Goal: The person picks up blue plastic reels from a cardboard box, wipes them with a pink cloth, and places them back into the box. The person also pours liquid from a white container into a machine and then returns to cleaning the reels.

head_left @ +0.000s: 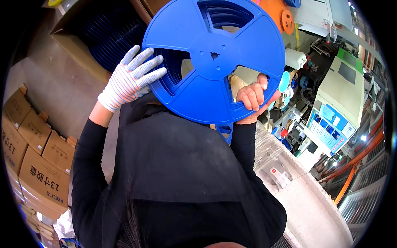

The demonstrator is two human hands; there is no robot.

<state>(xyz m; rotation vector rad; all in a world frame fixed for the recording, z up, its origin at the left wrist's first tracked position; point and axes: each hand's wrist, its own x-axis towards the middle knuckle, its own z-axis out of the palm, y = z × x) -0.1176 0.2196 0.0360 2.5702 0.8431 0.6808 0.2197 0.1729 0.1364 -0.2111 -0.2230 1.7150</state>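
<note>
A stack of blue plastic reels [211, 53] is held up in front of my chest, with further reel layers showing through the cut-out windows of the front one. My right hand [252, 97] is bare. Its fingers hook through the lower right window and wrap round the rim. At the left rim is my left hand [134, 74], in a white and grey striped glove. Its fingers are stretched out and spread, and the fingertips lie over the edge of the front reel. Part of its thumb is hidden.
An open cardboard box [76, 51] with many dark blue reels stands at upper left. Stacked brown cartons [43, 177] are at far left. To the right are a pale worktop [310, 211] and a white and green machine [339, 87]. An orange surface [273, 12] lies beyond the reels.
</note>
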